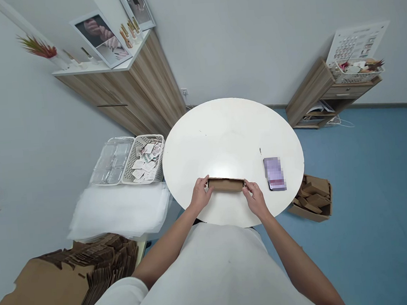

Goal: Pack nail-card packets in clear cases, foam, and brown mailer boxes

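Observation:
A small brown cardboard box [226, 185] lies across the near part of the round white table [231, 127], its long side facing me. My left hand [201, 193] grips its left end, thumb towards me and fingers at the far corner. At the right end, my right hand [254, 198] holds it the same way, with fingers and thumb closed on the edge. Part of the box's inside shows between its walls; what it may contain I cannot make out. To the right of my right hand lies a phone [274, 174] with a purple screen.
Left of the table are a white basket [129, 170] of printed cards, clear plastic trays [110, 160], white sheets [119, 210] and stacked flat cardboard [55, 286]. A carton [310, 213] of small boxes stands on the floor at right. Wooden cabinets [148, 81] line the wall.

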`<action>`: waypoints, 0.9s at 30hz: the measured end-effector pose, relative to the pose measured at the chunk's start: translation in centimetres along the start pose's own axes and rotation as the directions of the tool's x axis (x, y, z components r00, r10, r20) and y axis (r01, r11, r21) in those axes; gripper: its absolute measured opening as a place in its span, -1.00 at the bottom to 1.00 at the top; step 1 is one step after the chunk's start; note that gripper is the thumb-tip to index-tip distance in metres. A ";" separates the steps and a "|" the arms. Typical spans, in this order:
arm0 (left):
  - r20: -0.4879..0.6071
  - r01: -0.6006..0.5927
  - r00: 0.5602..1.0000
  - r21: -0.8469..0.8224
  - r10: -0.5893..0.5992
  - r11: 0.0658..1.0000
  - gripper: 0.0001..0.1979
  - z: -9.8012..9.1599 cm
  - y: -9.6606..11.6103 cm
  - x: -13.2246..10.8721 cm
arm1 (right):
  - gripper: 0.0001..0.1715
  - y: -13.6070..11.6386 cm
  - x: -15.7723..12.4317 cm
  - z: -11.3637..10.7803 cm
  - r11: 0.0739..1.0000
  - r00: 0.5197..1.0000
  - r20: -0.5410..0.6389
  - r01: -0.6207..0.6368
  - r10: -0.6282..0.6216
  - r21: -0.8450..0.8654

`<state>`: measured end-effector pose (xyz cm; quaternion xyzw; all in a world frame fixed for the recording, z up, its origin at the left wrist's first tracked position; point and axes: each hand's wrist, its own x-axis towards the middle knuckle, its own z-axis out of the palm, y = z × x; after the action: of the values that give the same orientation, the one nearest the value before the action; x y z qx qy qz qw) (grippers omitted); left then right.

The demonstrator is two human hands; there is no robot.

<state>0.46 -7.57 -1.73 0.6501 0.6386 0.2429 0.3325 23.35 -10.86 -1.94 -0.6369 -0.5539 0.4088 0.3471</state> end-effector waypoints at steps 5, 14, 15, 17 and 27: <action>-0.026 -0.018 1.000 -0.018 0.017 1.000 -0.50 0.0 0.3 -0.2 | -0.45 -0.5 0.0 0.0 0.999 1.000 -0.008 0.013 -0.013 0.031; -0.022 0.017 1.000 -0.094 -0.019 0.995 -0.55 -0.5 1.1 -0.6 | -0.47 -0.6 0.1 -0.1 0.999 1.000 -0.017 0.005 -0.004 0.045; -0.017 0.024 1.000 -0.113 -0.026 0.993 -0.58 -0.7 1.2 -0.7 | -0.48 -0.5 0.1 -0.1 0.999 1.000 -0.021 0.001 0.000 0.045; -0.017 0.032 0.999 -0.163 -0.036 0.986 -0.64 -0.8 1.3 -0.7 | -0.49 -0.3 0.1 -0.2 0.999 0.999 -0.032 -0.009 0.011 0.051; -0.017 0.178 0.981 -0.286 -0.191 0.942 -0.70 -0.6 0.3 -0.2 | -0.58 -0.4 0.2 -0.4 0.993 0.996 -0.061 -0.056 0.063 0.100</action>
<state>0.23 -7.70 -1.10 0.5276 0.6626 0.3139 0.4291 23.56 -10.61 -1.41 -0.6481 -0.5025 0.4249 0.3832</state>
